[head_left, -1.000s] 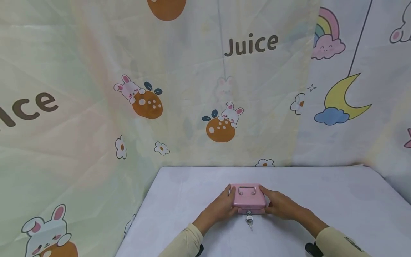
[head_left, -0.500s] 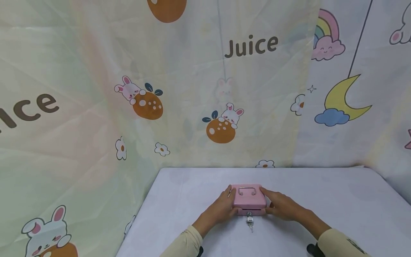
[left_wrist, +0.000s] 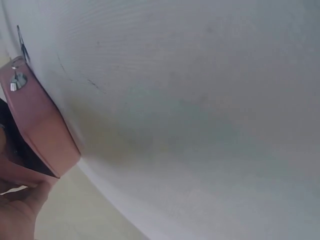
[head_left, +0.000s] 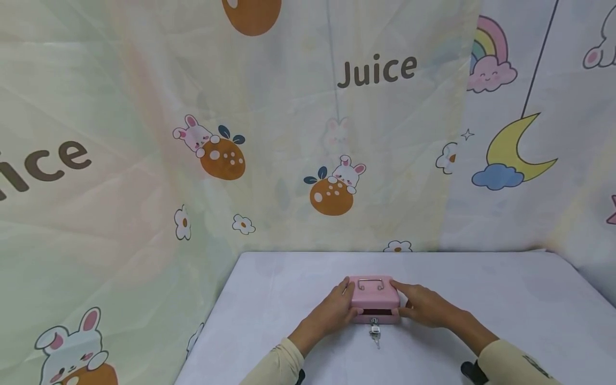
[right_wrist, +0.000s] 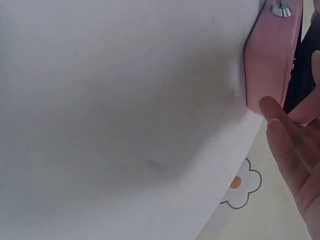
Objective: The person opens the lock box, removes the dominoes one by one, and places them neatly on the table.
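Observation:
A small pink metal cash box (head_left: 374, 297) with a wire handle (head_left: 370, 280) on its lid sits on the white table. Its lid is raised a little at the front, leaving a dark slot. Keys (head_left: 375, 331) hang from the front lock (left_wrist: 18, 81). My left hand (head_left: 332, 307) grips the lid's left side, thumb at the front edge. On the opposite side, my right hand (head_left: 425, 306) holds the lid likewise. In the right wrist view, a fingertip (right_wrist: 270, 105) of that hand lies against the box's side. The box's contents are hidden.
The white table (head_left: 269, 289) extends around the box, its far edge meeting a printed cloth backdrop (head_left: 289, 133) with rabbits, oranges and a moon. Tan sleeves (head_left: 276, 363) come in from the front, with black bands at the wrists.
The lid's front edge has risen from closed to a dark gap above the lower part of the box. Both hands stay on its sides and have moved up with it slightly.

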`<state>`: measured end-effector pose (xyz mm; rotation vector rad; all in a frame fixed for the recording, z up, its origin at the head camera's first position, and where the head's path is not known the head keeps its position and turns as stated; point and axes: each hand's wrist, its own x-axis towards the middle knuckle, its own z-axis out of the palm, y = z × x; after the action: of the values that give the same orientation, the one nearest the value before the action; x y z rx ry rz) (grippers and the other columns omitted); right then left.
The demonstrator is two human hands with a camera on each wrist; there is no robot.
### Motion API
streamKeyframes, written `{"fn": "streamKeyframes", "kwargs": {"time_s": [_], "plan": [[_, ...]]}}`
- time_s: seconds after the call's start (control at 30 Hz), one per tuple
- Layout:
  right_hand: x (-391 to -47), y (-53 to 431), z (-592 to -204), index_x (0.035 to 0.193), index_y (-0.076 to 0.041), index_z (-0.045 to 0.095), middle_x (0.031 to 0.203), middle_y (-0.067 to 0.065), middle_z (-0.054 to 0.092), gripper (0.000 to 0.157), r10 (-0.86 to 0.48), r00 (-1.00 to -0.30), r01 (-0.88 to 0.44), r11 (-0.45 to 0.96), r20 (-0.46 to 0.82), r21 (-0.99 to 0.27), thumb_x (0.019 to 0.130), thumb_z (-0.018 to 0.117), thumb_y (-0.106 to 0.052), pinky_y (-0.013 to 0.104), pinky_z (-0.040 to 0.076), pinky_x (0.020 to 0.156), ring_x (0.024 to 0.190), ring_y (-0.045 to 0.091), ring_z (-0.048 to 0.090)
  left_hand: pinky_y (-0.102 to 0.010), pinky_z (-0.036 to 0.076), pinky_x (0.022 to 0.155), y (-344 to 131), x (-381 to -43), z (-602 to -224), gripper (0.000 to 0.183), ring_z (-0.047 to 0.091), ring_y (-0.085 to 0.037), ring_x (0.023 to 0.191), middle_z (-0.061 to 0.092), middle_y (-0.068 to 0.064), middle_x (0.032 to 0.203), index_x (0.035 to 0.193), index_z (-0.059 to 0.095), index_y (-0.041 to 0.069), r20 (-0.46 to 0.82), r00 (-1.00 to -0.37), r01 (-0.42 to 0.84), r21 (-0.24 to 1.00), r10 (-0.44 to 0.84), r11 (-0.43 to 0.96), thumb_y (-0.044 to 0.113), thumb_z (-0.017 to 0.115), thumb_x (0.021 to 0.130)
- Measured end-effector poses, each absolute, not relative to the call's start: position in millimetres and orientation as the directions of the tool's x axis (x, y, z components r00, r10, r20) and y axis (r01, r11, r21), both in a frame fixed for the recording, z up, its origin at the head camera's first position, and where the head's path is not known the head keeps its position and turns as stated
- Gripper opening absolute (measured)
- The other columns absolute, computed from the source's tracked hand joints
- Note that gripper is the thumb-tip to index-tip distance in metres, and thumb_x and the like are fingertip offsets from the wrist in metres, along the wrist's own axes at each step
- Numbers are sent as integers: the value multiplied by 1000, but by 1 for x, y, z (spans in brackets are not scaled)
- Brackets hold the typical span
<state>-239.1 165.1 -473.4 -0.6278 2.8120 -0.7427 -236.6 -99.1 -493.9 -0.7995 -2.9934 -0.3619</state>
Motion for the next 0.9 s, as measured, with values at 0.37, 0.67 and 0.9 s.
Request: {"fn": "streamKeyframes", "kwargs": {"time_s": [0.37, 0.67, 0.9], "plan": [[-243, 167, -465, 147, -2, 48, 96, -3, 69, 71, -445, -895, -375, 791, -33, -483, 89, 75, -33, 24, 48, 61, 72, 8, 55, -36, 40, 114, -102, -238, -488, 62, 44, -28, 143, 40, -18, 157, 154, 36, 4, 127, -859, 511, 245, 495, 824, 38, 51, 104], [-246, 167, -462, 144, -1, 51, 112, 6, 71, 65, -452, -892, -384, 776, -16, -500, 91, 74, -31, 25, 51, 63, 77, 7, 61, -35, 37, 116, -104, -241, -488, 57, 38, -23, 147, 37, -13, 160, 154, 35, 6, 119, -866, 498, 285, 485, 819, 33, 48, 106], [-249, 167, -458, 141, -3, 54, 124, 10, 69, 62, -452, -892, -380, 774, -22, -507, 90, 74, -32, 26, 54, 65, 81, 9, 64, -35, 38, 116, -104, -243, -486, 53, 39, -20, 146, 40, -10, 159, 154, 37, 8, 125, -870, 490, 309, 476, 815, 29, 49, 106]]}}
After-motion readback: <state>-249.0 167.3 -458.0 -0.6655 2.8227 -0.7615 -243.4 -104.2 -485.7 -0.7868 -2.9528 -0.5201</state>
